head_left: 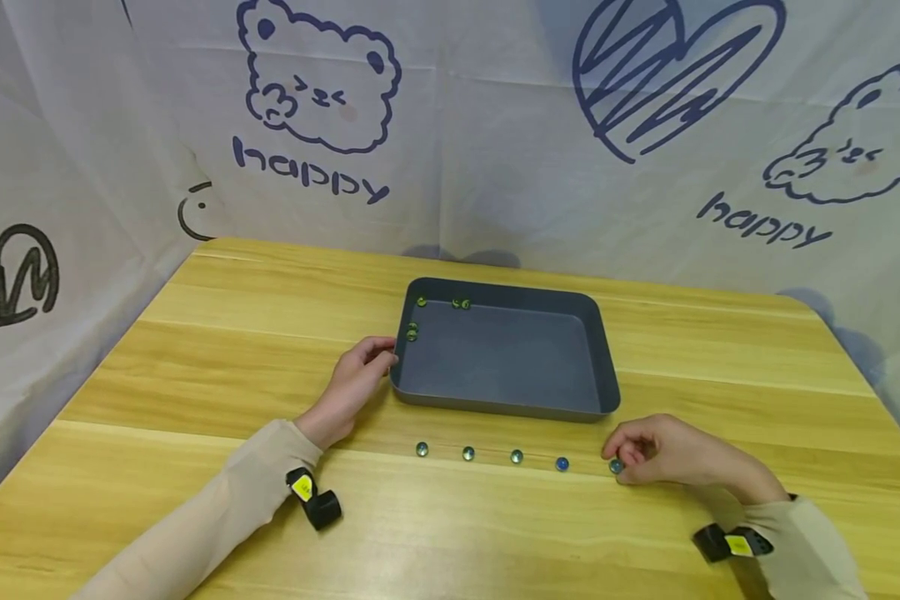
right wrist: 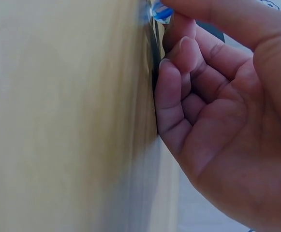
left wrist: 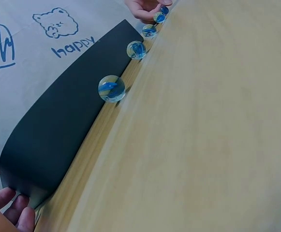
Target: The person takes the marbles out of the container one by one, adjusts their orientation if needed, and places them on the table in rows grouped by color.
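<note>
A dark grey rectangular tray (head_left: 495,358) lies on the wooden table, its near wall (left wrist: 58,121) large in the left wrist view. My left hand (head_left: 352,385) holds the tray's left side, fingers (left wrist: 4,197) bent against the outer corner. In front of the tray runs a row of clear glass marbles with blue inside, among them one at the left end (head_left: 422,449) and a deeper blue one (head_left: 562,464). At the row's right end my right hand (head_left: 671,452) pinches a marble (head_left: 617,467) between thumb and index finger, low at the table; the other fingers (right wrist: 169,89) are curled.
Several greenish marbles sit inside the tray, some along its far wall (head_left: 461,304) and some by its left wall (head_left: 412,332). Behind the table (head_left: 270,283) hangs a white cloth (head_left: 487,167) with drawn bears and a heart.
</note>
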The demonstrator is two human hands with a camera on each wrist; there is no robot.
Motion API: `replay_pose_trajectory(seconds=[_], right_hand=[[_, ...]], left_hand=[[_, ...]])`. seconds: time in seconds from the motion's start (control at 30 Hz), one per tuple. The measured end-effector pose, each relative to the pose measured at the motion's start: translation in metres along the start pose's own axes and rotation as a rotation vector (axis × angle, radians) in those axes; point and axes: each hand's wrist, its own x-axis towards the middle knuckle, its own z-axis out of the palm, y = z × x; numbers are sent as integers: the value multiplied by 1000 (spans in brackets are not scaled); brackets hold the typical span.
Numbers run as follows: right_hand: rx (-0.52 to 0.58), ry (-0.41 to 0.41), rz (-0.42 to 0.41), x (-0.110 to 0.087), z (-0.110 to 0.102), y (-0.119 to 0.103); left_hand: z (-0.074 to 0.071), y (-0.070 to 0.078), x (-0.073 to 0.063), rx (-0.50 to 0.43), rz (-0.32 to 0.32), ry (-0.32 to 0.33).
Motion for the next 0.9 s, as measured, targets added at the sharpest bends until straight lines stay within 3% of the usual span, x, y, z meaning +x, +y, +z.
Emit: replay_pose_trajectory(seconds=[0.5, 0.9], right_hand=[[-4, -22, -29, -5, -7, 0], [-16, 1, 22, -9, -11, 0]], left_hand=[[0, -2, 2, 4, -8, 0], [0, -2, 2, 7, -6, -2]])
